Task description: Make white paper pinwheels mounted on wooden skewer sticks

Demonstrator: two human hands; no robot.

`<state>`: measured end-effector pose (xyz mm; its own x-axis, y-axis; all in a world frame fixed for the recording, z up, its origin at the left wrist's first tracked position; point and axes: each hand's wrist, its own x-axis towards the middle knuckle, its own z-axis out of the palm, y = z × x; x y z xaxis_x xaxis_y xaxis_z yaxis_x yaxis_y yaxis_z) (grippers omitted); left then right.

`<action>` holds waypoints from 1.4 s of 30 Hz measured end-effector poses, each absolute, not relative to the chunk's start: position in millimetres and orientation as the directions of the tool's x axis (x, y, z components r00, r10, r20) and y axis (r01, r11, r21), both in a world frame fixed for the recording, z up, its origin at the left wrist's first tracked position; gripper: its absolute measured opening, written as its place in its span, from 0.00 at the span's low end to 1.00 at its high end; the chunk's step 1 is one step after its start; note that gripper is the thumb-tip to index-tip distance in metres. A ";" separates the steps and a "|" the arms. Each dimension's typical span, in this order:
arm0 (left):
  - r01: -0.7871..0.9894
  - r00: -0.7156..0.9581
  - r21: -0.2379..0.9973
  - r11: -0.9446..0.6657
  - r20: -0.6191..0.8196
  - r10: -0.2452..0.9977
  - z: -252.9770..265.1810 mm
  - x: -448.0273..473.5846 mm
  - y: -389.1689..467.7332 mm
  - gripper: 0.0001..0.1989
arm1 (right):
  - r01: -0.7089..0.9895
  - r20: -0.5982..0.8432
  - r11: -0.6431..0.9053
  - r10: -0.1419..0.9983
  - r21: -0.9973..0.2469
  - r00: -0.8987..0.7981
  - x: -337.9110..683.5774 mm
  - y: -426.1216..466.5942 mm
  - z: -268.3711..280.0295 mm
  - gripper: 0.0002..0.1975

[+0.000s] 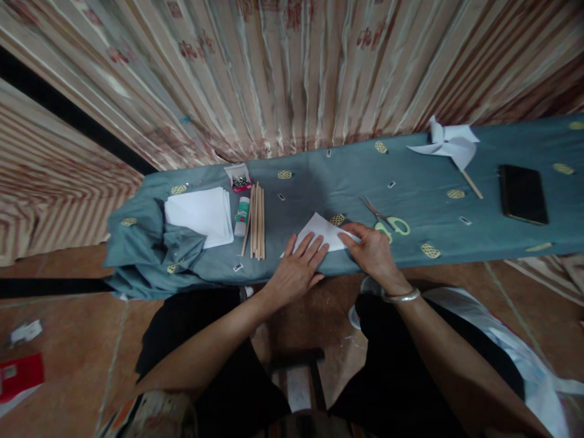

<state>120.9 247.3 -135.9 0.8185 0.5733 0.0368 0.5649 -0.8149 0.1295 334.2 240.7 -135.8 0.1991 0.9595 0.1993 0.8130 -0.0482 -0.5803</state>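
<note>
A sheet of white paper (318, 226), folded to a triangle with its point facing away from me, lies at the near edge of the cloth-covered table. My left hand (297, 266) rests on its left part, fingers spread flat. At the right corner, the thumb and fingers of my right hand (371, 249) pinch the paper. Just beyond the right hand are scissors (382, 220) with light green handles, blades apart. To the left of the paper lie several wooden sticks (258, 222) and a glue stick (242, 216).
A stack of white paper (201, 213) lies at the left, near an open box of small metal pins (239, 177). Toward the right are a paper pinwheel (451, 146) on a stick and a black phone (523, 193). A pleated curtain (292, 79) hangs behind the table.
</note>
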 end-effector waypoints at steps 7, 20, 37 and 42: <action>0.560 0.822 0.123 -0.819 0.038 0.568 -136.1 120.7 246.5 0.33 | 0.934 0.310 0.072 0.950 -0.350 0.043 332.5 234.3 -133.5 0.17; 0.554 0.830 0.064 -0.830 0.039 0.556 -135.2 122.9 245.6 0.35 | 0.941 0.363 0.099 0.931 -0.324 0.028 310.6 218.2 -144.4 0.28; 0.551 0.831 0.103 -0.828 0.016 0.556 -134.2 121.5 247.6 0.35 | 0.966 0.382 -0.061 0.911 -0.251 0.156 358.3 200.6 -147.7 0.30; 0.550 0.831 0.104 -0.828 0.029 0.556 -133.4 121.6 246.4 0.35 | 0.945 0.391 0.160 0.920 -0.285 -0.038 348.4 196.9 -137.9 0.25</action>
